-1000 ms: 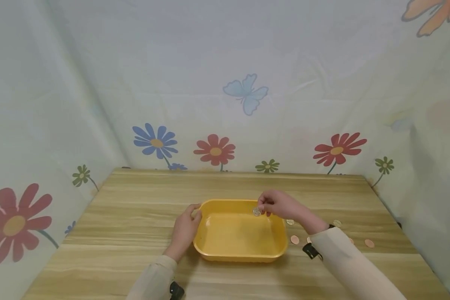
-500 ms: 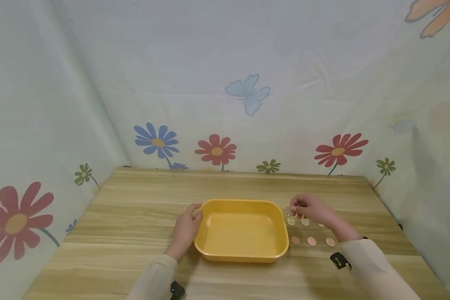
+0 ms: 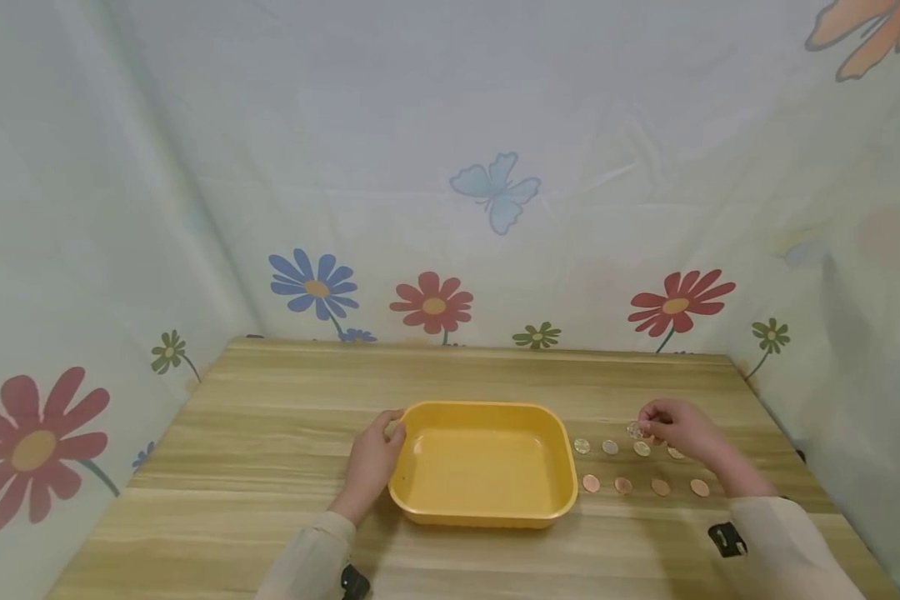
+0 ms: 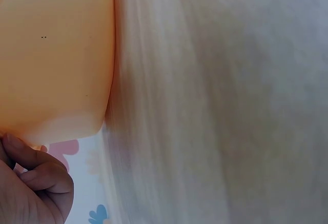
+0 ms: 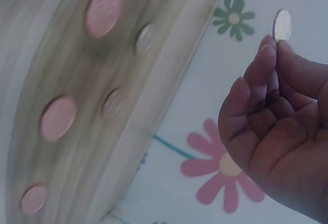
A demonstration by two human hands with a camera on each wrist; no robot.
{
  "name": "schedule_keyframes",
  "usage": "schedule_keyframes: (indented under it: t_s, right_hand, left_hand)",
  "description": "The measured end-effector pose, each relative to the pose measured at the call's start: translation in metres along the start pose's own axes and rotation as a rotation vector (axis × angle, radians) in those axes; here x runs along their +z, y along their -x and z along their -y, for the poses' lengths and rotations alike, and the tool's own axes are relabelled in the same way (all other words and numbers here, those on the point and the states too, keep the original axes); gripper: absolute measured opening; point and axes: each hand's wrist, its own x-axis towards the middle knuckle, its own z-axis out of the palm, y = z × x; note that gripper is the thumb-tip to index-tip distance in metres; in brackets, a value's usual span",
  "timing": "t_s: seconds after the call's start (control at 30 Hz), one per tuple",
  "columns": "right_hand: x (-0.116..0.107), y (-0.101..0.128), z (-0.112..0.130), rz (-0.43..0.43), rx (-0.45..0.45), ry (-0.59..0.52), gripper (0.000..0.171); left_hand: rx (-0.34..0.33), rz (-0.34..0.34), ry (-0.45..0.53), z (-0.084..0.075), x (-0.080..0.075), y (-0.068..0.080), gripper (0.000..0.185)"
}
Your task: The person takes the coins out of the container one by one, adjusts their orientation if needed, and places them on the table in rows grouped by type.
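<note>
My right hand (image 3: 678,429) pinches a silvery coin (image 5: 282,25) between thumb and fingertips, above the table right of the yellow tray (image 3: 487,521). Below that hand lies a back row of pale coins, among them a gold-toned coin (image 3: 642,448) and a silvery coin (image 3: 610,447). Nearer the front edge runs a row of copper coins, such as this copper coin (image 3: 623,486). My left hand (image 3: 373,458) holds the tray by its left rim, thumb along the top of the wall. In the left wrist view its curled fingers (image 4: 48,175) show at the tray's edge.
The wood-grained table (image 3: 285,400) bears the tray and the coins. Behind it and along both sides hangs a pale cloth (image 3: 390,167) printed with flowers and a butterfly. A black wrist strap (image 3: 727,540) shows at the right sleeve.
My right hand has moved right with the coin, from over the tray's right end to over the back row of coins. More coins show now. My left hand stays on the rim.
</note>
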Motion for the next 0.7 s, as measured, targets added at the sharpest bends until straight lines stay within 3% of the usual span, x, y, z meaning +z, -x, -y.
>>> schedule_keyframes:
  t_s: [0.7]
  right_hand:
    - [-0.039,0.017,-0.089,-0.017,0.191,0.088,0.022]
  left_hand:
    - [0.001,0.014,-0.017,-0.002,-0.007,0.0,0.037]
